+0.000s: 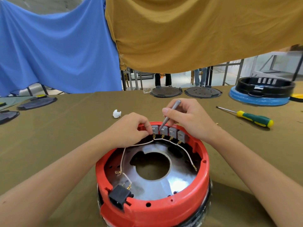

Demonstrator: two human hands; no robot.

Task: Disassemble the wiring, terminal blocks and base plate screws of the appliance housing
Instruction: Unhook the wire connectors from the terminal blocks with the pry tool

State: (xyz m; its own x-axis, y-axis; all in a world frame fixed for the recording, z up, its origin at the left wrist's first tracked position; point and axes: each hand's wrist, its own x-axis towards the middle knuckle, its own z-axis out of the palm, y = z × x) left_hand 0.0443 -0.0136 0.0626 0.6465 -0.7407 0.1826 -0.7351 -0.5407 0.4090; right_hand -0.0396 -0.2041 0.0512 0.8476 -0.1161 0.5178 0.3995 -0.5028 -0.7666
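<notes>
Round red plastic housing sits upside down on the olive cloth-covered desk, near the front edge, w/ a shiny dished metal base plate inside and a big round hole in its middle. Along the far inner wall: a row of four grey blocky terminal blocks, brass tabs below them, thin white wiring looping round the left side down to a black plug socket at the near rim.

Left hand rests on the far rim, fingertips pinching at the leftmost block and its brass tab. Right hand has its grip curled round a slim grey metal tool, held like a pen, tip down on the second block.

Off to the right on the desk, a screwdriver w/ green-and-yellow rubbery handle, well apart from the housing. Small crumpled white lump just beyond the left hand. Further back: two dark round plates, and a black ring-shaped housing on a blue disc. Blue cloth and mustard cloth hang behind.
</notes>
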